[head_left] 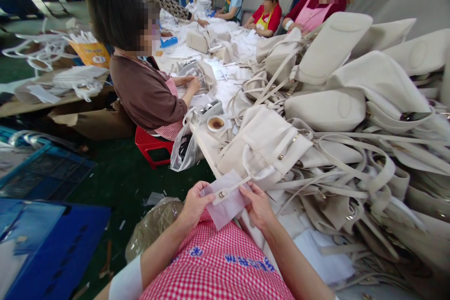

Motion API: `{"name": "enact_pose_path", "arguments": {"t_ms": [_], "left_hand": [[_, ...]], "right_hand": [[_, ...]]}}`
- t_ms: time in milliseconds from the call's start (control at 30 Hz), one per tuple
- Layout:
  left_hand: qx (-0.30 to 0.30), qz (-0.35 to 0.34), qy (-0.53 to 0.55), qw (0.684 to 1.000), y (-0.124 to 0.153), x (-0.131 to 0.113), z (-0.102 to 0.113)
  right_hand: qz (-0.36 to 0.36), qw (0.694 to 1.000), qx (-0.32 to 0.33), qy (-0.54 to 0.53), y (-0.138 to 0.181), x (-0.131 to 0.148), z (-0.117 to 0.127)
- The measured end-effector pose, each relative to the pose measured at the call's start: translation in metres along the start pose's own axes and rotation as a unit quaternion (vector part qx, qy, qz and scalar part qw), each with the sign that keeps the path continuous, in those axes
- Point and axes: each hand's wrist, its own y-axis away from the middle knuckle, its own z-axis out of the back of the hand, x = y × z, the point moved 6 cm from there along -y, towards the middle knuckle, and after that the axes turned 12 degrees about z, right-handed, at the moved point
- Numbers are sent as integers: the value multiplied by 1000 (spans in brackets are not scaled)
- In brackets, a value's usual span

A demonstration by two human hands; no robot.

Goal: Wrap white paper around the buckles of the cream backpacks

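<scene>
Between my two hands lies a thin, translucent white sheet (225, 215), with a cream bag strap (232, 190) across it. A small metal clasp shows near the strap's left end. My left hand (195, 204) pinches the left edge of the sheet and the strap end, thumb on top. On the other side, my right hand (259, 204) grips the sheet's right edge, with its thumb by the strap. Just beyond, a cream handbag (263, 143) rests on the table's edge, its white-wrapped handle close above the strap.
Cream handbags (346, 108) are heaped along the right. A cup of brown liquid (215, 123) stands near the table's left edge, with a plastic bag (185, 147) hanging below. A co-worker in brown (147, 89) sits on a red stool (151, 147); several others work farther back.
</scene>
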Motion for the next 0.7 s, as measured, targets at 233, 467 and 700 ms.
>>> {"name": "enact_pose_path", "arguments": {"t_ms": [233, 467, 700], "left_hand": [[-20, -56, -108, 992, 1, -4, -2], [-3, -90, -114, 989, 1, -12, -2], [9, -131, -148, 980, 5, -19, -4]], "right_hand": [[-8, 1000, -3, -8, -4, 1, -4], [-7, 999, 20, -34, -5, 4, -10], [-34, 995, -48, -76, -16, -9, -4]]}}
